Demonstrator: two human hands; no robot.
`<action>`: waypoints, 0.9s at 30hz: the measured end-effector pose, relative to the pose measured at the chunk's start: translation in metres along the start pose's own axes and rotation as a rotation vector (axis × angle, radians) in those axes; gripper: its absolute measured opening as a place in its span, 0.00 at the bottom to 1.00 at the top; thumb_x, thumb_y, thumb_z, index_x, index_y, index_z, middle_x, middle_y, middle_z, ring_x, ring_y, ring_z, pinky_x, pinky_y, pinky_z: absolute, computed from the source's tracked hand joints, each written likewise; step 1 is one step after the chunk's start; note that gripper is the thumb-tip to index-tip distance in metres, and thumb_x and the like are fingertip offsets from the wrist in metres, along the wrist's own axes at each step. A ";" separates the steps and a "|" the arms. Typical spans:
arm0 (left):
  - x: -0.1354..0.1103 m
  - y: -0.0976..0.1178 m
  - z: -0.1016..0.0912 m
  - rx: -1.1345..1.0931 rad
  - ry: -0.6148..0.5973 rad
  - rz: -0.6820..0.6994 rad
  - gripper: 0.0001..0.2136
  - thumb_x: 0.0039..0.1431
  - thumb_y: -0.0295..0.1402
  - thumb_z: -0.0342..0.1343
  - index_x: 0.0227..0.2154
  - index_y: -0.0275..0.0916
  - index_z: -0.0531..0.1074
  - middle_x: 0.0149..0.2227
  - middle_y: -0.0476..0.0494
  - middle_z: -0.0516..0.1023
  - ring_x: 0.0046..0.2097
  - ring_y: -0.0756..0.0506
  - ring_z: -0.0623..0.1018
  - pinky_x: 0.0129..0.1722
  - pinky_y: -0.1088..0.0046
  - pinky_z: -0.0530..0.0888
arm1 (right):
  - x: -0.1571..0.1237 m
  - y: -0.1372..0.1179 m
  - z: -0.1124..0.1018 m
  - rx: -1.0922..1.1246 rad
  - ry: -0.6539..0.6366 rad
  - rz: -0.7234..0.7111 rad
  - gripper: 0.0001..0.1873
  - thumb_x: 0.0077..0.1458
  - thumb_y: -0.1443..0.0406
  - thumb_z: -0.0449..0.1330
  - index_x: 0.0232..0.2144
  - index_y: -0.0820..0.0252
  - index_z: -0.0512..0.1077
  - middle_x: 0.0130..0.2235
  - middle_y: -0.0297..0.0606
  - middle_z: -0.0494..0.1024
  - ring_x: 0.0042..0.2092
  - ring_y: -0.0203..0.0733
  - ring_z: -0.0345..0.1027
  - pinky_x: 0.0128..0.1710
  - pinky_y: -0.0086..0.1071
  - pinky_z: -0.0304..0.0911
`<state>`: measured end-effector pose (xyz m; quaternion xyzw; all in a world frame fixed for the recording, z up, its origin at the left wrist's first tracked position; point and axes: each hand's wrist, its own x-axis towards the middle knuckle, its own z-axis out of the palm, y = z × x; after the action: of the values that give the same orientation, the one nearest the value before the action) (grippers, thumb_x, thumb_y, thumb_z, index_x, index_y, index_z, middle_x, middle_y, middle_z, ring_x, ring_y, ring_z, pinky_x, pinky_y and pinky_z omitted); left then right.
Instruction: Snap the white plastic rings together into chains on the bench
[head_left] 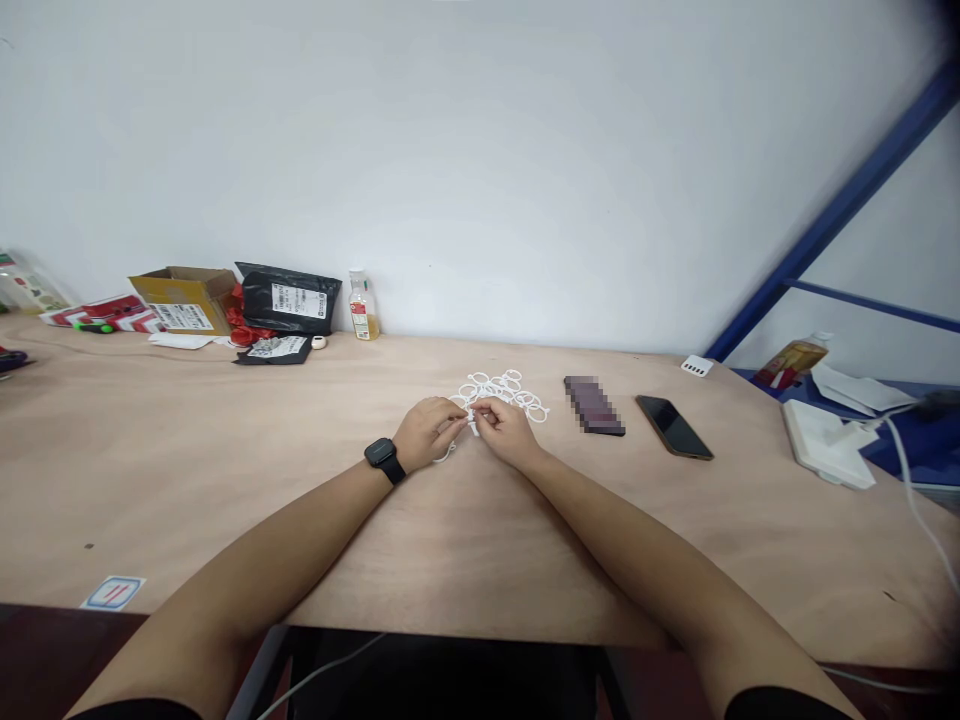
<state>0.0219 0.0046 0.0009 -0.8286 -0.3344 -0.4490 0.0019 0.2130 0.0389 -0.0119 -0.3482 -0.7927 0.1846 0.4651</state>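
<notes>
My left hand [430, 432], with a black watch on its wrist, is closed in a pinch at the middle of the table. Its fingertips meet those of my right hand [504, 428], which is pinched too. Between them shows a small white plastic piece [472, 418], apparently part of a white ring; the fingers hide most of it. A thin white curved end [446, 454] pokes out below my left hand. Just beyond my fingers lies a loose pile of several thin white rings [513, 394], each with a small tab.
Right of the pile lie a blurred dark flat object [594, 405] and a phone [673, 427]. A white power adapter [825, 445] with a cable is at the right edge. Along the wall stand a small bottle [363, 306], a black parcel bag [289, 298] and an opened cardboard box [184, 298].
</notes>
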 end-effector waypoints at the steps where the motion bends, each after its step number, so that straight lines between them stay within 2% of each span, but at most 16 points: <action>1: 0.000 0.000 0.000 -0.002 0.005 0.006 0.08 0.64 0.36 0.51 0.38 0.38 0.72 0.36 0.40 0.78 0.39 0.45 0.77 0.42 0.65 0.73 | 0.000 0.000 0.000 -0.011 -0.001 -0.009 0.09 0.55 0.65 0.56 0.37 0.56 0.75 0.30 0.34 0.78 0.29 0.37 0.70 0.32 0.31 0.67; 9: -0.001 -0.001 0.001 0.010 0.000 0.044 0.06 0.62 0.33 0.53 0.39 0.39 0.72 0.35 0.42 0.78 0.38 0.47 0.76 0.41 0.67 0.72 | 0.000 0.000 -0.002 -0.095 -0.021 -0.046 0.09 0.56 0.66 0.56 0.38 0.56 0.75 0.35 0.36 0.79 0.35 0.40 0.71 0.37 0.34 0.67; 15: -0.001 -0.002 0.002 0.066 0.014 -0.010 0.07 0.63 0.34 0.51 0.36 0.39 0.72 0.34 0.43 0.78 0.37 0.46 0.76 0.41 0.66 0.71 | 0.000 -0.007 -0.007 -0.061 0.023 -0.161 0.11 0.60 0.63 0.55 0.44 0.55 0.73 0.48 0.43 0.74 0.40 0.42 0.71 0.37 0.36 0.70; 18: -0.001 -0.002 0.002 0.072 0.012 -0.025 0.07 0.63 0.34 0.51 0.36 0.39 0.72 0.33 0.43 0.78 0.36 0.46 0.76 0.39 0.67 0.71 | -0.001 -0.007 -0.008 -0.031 -0.016 -0.234 0.10 0.60 0.62 0.56 0.43 0.53 0.73 0.46 0.42 0.74 0.42 0.42 0.70 0.35 0.35 0.71; 23: 0.000 -0.001 0.001 0.055 0.000 -0.020 0.08 0.65 0.35 0.50 0.36 0.38 0.72 0.33 0.43 0.78 0.36 0.46 0.75 0.39 0.67 0.70 | -0.001 -0.006 -0.006 -0.031 -0.029 -0.282 0.08 0.62 0.63 0.55 0.39 0.54 0.74 0.42 0.41 0.75 0.44 0.42 0.70 0.44 0.38 0.69; 27: 0.000 -0.002 0.002 0.045 -0.030 -0.017 0.08 0.65 0.35 0.49 0.36 0.38 0.72 0.34 0.42 0.78 0.37 0.46 0.75 0.39 0.67 0.70 | -0.001 -0.007 -0.005 -0.027 -0.036 -0.278 0.08 0.63 0.63 0.54 0.37 0.54 0.74 0.43 0.41 0.74 0.45 0.43 0.69 0.46 0.40 0.68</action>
<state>0.0222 0.0063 -0.0008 -0.8320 -0.3516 -0.4290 0.0117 0.2149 0.0331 -0.0055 -0.2379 -0.8440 0.1140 0.4669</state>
